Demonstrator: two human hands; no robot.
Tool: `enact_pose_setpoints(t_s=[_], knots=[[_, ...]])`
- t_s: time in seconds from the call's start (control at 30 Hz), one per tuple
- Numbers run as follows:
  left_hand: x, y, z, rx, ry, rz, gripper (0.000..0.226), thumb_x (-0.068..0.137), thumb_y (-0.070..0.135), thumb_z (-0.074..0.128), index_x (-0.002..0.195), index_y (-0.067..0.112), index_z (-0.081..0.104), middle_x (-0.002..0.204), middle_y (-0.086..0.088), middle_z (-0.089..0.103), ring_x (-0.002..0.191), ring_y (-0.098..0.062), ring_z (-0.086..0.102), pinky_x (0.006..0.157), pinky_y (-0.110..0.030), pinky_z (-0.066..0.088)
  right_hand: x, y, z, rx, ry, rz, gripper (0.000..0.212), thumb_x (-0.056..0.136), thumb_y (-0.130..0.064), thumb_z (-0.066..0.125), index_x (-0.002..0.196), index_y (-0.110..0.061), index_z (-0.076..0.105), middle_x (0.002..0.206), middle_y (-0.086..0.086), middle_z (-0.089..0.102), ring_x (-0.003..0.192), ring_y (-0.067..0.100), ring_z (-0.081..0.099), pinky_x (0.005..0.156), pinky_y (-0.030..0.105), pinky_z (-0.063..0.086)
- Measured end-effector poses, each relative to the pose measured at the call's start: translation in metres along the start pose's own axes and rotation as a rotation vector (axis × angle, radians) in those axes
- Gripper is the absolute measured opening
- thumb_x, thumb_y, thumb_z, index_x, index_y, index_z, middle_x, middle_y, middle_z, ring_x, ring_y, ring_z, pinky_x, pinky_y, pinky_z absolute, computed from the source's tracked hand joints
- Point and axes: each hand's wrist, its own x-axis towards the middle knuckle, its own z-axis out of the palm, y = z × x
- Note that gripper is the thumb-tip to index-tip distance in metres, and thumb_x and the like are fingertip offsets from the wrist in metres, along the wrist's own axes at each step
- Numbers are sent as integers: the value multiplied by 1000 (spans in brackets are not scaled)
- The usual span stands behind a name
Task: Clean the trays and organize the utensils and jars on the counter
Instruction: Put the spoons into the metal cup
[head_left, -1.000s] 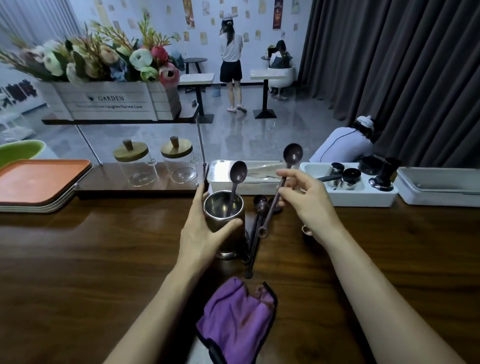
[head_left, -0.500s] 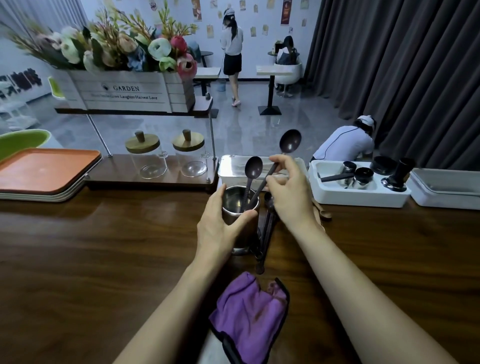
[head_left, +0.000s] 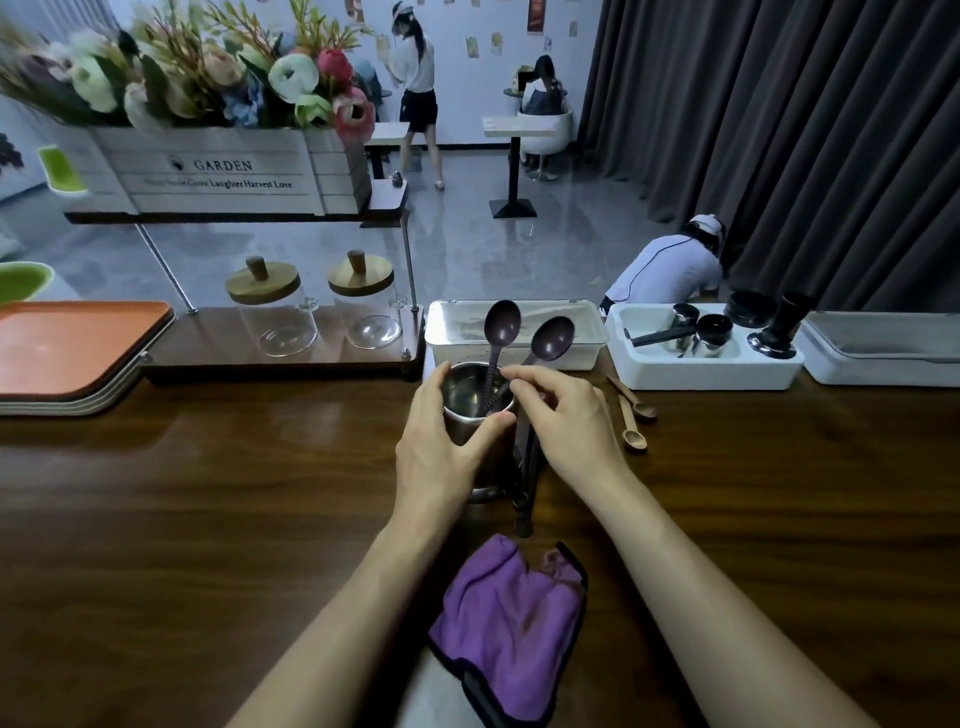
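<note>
Gripping the steel cup (head_left: 467, 393) with the left hand (head_left: 436, 452); pinching, with the right hand (head_left: 566, 422), a dark spoon (head_left: 553, 338) leaning in that cup beside a second spoon (head_left: 502, 322); purple cloth (head_left: 511, 618) lying just before the cup.

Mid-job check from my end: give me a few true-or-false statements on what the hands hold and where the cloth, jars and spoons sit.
1. The left hand grips the metal cup. True.
2. The right hand is empty. False: it pinches the handle of a dark spoon standing in the cup.
3. The purple cloth is draped over the cup. False: it lies on the counter, nearer the person than the cup.
4. Both glass jars have their lids off. False: each wears a wooden lid.
5. Two wooden spoons lie on the counter to the right of the right hand. True.
</note>
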Motion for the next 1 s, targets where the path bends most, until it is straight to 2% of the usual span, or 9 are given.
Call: enact_pose_setpoints(t_s=[0.1, 0.27, 0.33, 0.4, 0.47, 0.57, 0.7, 0.83, 1.0], knots=[[1, -2, -2, 26, -7, 33, 89, 78, 61, 77, 153, 32, 39, 137, 29, 42, 119, 23, 39, 92, 6, 26, -4, 0, 5, 5, -23, 10, 22, 97, -34, 61, 114, -36, 75, 115, -18, 72, 113, -2, 62, 102, 29, 48], [2, -6, -5, 40, -30, 50, 93, 76, 63, 77, 154, 33, 37, 147, 22, 45, 125, 15, 38, 94, 2, 28, -7, 10, 2, 192, -139, 39, 22, 98, -29, 61, 115, -32, 76, 111, -16, 74, 111, -1, 64, 100, 26, 50], [2, -6, -5, 49, -28, 44, 93, 76, 63, 78, 154, 34, 37, 147, 21, 46, 125, 16, 38, 94, 2, 26, -7, 20, -5, 425, -158, 124, 21, 99, -20, 62, 114, -23, 77, 111, -9, 75, 109, 10, 68, 94, 31, 55], [2, -5, -4, 57, -19, 41, 91, 76, 61, 78, 153, 34, 38, 144, 23, 47, 125, 15, 40, 94, 4, 26, -8, 33, -13, 526, -103, 246, 21, 100, -14, 59, 112, -20, 75, 108, 0, 76, 98, 18, 73, 77, 28, 60], [0, -3, -2, 63, 3, 31, 89, 76, 60, 79, 152, 34, 40, 138, 28, 46, 121, 16, 42, 92, 6, 26, -9, 47, -20, 428, -49, 329, 20, 101, -11, 56, 109, -18, 73, 101, 10, 75, 77, 16, 72, 58, 22, 57], [-5, 2, -1, 69, 39, 12, 91, 74, 64, 77, 152, 34, 39, 135, 31, 44, 115, 26, 42, 89, 7, 26, -7, 67, -20, 224, -87, 388, 18, 99, -12, 58, 112, -18, 69, 89, 8, 71, 63, 11, 67, 49, 23, 53], [-14, 9, 1, 89, 81, -11, 91, 74, 63, 76, 152, 32, 40, 134, 29, 45, 114, 31, 38, 90, 6, 28, -6, 76, -5, 71, -162, 335, 15, 93, -24, 65, 107, -28, 67, 73, 1, 68, 62, 18, 69, 52, 34, 58], [-20, 11, 4, 119, 123, -36, 87, 77, 51, 82, 151, 27, 42, 135, 25, 47, 113, 29, 40, 91, 6, 27, 1, 83, 6, -75, -179, 292, 21, 86, -43, 66, 103, -36, 55, 82, -7, 67, 75, 19, 68, 71, 47, 59], [-26, 16, 7, 139, 162, -40, 94, 72, 69, 70, 151, 29, 41, 136, 25, 46, 116, 20, 43, 90, 5, 29, 5, 94, 12, -53, -186, 292, 24, 83, -42, 70, 96, -38, 50, 81, -9, 68, 74, 20, 69, 68, 48, 60]])
